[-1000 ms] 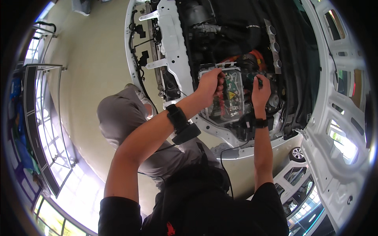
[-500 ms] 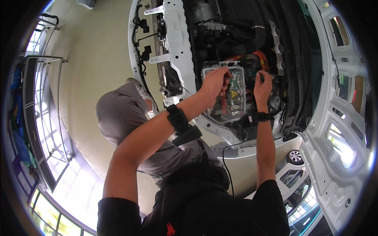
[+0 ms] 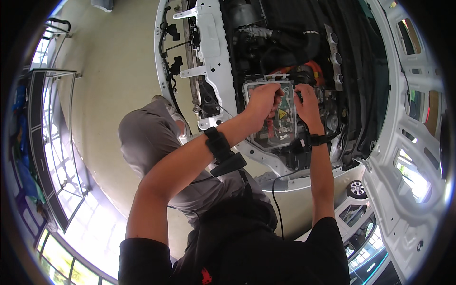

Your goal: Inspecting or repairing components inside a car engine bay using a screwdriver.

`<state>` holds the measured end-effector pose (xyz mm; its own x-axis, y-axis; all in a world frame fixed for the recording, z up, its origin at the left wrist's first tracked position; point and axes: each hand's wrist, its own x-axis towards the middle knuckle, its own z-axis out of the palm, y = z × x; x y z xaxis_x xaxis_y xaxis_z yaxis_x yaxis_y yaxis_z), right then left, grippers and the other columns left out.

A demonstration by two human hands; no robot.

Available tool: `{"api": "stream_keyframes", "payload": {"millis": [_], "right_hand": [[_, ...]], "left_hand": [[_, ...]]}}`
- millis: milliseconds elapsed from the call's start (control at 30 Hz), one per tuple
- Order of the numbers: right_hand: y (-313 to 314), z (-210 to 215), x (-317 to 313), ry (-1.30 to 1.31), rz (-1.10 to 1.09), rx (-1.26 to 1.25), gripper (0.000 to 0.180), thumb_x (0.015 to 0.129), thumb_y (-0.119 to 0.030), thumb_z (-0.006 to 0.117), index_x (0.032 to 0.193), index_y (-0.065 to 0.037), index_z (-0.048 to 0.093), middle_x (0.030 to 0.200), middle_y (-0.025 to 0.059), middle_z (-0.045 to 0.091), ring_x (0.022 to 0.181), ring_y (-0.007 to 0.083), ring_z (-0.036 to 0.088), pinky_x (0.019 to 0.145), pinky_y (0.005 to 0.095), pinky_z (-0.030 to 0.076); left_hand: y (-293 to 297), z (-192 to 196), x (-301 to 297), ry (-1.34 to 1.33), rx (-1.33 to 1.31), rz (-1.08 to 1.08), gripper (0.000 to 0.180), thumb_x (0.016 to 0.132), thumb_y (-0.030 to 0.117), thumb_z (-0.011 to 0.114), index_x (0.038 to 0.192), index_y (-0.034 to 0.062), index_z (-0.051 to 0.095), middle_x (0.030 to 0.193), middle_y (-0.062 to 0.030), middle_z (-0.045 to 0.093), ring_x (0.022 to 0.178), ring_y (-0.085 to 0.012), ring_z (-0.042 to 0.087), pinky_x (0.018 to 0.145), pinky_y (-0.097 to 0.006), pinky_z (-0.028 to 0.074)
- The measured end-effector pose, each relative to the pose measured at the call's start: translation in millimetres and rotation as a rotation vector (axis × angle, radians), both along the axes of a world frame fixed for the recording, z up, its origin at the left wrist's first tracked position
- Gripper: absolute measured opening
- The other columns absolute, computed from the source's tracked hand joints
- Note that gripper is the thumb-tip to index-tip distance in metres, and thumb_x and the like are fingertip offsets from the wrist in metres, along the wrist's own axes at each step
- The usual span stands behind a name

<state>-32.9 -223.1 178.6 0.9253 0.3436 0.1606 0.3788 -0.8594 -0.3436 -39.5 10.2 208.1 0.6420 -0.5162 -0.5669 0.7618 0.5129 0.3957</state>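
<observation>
An open silver electronics box (image 3: 278, 128) with a green board and a yellow warning label sits in the engine bay of a white car. My left hand (image 3: 262, 100) rests on the box's upper left part with its fingers curled; what they hold is hidden. My right hand (image 3: 307, 103) is beside it at the box's upper right edge, fingertips pinched on a small dark part (image 3: 298, 93). The hands are nearly touching. A black strapped device (image 3: 222, 149) sits on my left forearm and a black band (image 3: 316, 139) on my right wrist.
Orange cables (image 3: 317, 67) and black hoses (image 3: 304, 40) lie behind the box. The white front crossmember (image 3: 209, 57) runs to the left of it. My grey trouser leg (image 3: 152, 137) stands on the beige floor (image 3: 114, 71). A small wheel (image 3: 356, 189) shows at lower right.
Both hands have stayed on the box and drawn closer together. The left hand has shifted slightly toward the box's upper edge. The view has shifted a little.
</observation>
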Motion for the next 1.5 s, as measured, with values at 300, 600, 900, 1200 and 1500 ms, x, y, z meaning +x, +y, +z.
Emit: {"api": "stream_keyframes", "payload": {"millis": [300, 600, 900, 1200, 1500], "right_hand": [[5, 7, 10, 0.045, -0.185, 0.074, 0.016, 0.086, -0.010, 0.059, 0.099, -0.003, 0.055, 0.097, 0.0157, 0.058, 0.088, 0.0375, 0.056, 0.078, 0.0425, 0.046], [-34, 44, 66, 0.585, -0.615, -0.147, 0.037, 0.085, -0.033, 0.063, 0.094, 0.002, 0.065, 0.063, 0.0152, 0.065, 0.069, 0.0308, 0.067, 0.068, 0.0406, 0.050], [-51, 40, 119, 0.803, -0.465, -0.303, 0.035, 0.081, -0.032, 0.067, 0.082, 0.003, 0.065, 0.060, 0.0100, 0.061, 0.038, 0.0122, 0.047, 0.036, 0.0284, 0.034], [-17, 29, 152, 0.931, -0.342, -0.513, 0.027, 0.074, -0.019, 0.068, 0.070, 0.007, 0.061, 0.058, 0.0118, 0.057, 0.043, 0.0206, 0.056, 0.041, 0.0332, 0.046], [-33, 36, 145, 0.890, -0.094, -0.571, 0.027, 0.078, -0.017, 0.064, 0.083, 0.010, 0.064, 0.066, 0.0163, 0.064, 0.054, 0.0231, 0.066, 0.057, 0.0347, 0.051]], "left_hand": [[0, -3, 3, 0.000, -0.004, 0.009, 0.023, 0.092, 0.027, 0.048, 0.079, 0.0085, 0.053, 0.062, 0.0023, 0.043, 0.052, -0.0081, 0.034, 0.045, -0.025, 0.027], [0, -1, 5, 0.005, 0.000, 0.000, 0.022, 0.091, 0.027, 0.049, 0.079, 0.0083, 0.053, 0.063, 0.0017, 0.043, 0.052, -0.0085, 0.035, 0.045, -0.026, 0.027], [3, 3, 4, 0.002, 0.018, -0.018, 0.021, 0.090, 0.025, 0.049, 0.078, 0.0080, 0.053, 0.060, 0.0020, 0.043, 0.052, -0.0085, 0.034, 0.045, -0.026, 0.026], [7, 7, 3, -0.027, 0.035, -0.027, 0.021, 0.090, 0.024, 0.049, 0.077, 0.0076, 0.053, 0.059, 0.0016, 0.043, 0.052, -0.0092, 0.034, 0.047, -0.026, 0.026], [9, 22, 6, -0.032, 0.046, 0.038, 0.021, 0.090, 0.023, 0.049, 0.078, 0.0065, 0.054, 0.060, 0.0011, 0.043, 0.051, -0.0096, 0.036, 0.047, -0.026, 0.028]]}}
